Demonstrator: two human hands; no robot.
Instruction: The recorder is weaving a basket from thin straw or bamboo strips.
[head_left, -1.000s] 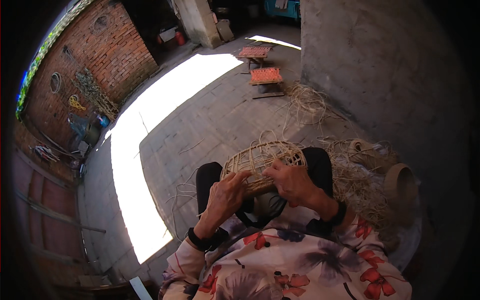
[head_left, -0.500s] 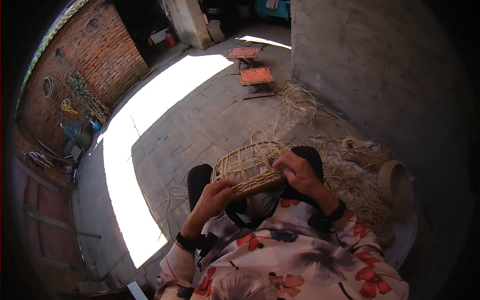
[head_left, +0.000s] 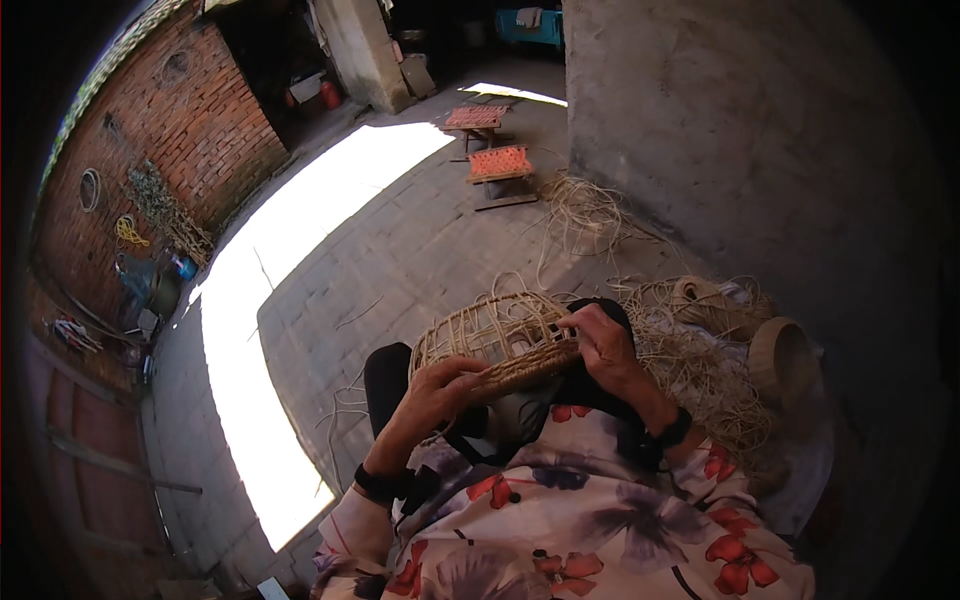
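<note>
On my lap, between my knees, rests a partly woven basket [head_left: 480,335] of tan cord, with an open lattice on the far side and a dense woven band along the near edge. My left hand [head_left: 432,395] grips that band at its left part, the fingers lying over the edge. At the basket's right end, my right hand [head_left: 610,352] is closed with thumb and fingers pinched at the rim. Exactly which strand it pinches is hidden. Loose cord ends [head_left: 512,283] stick up from the far side of the basket.
To my right lie a heap of loose cord [head_left: 690,370], a cord roll [head_left: 705,295] and a round tan basket [head_left: 782,357]. Ahead are two low stools [head_left: 500,162] with red woven seats and more tangled cord [head_left: 585,212]. A grey wall [head_left: 740,140] rises at the right.
My view has shifted slightly. The basket is turned a little, its right end higher. My left fingers reach further along the near band, and my right hand stays at the right end.
</note>
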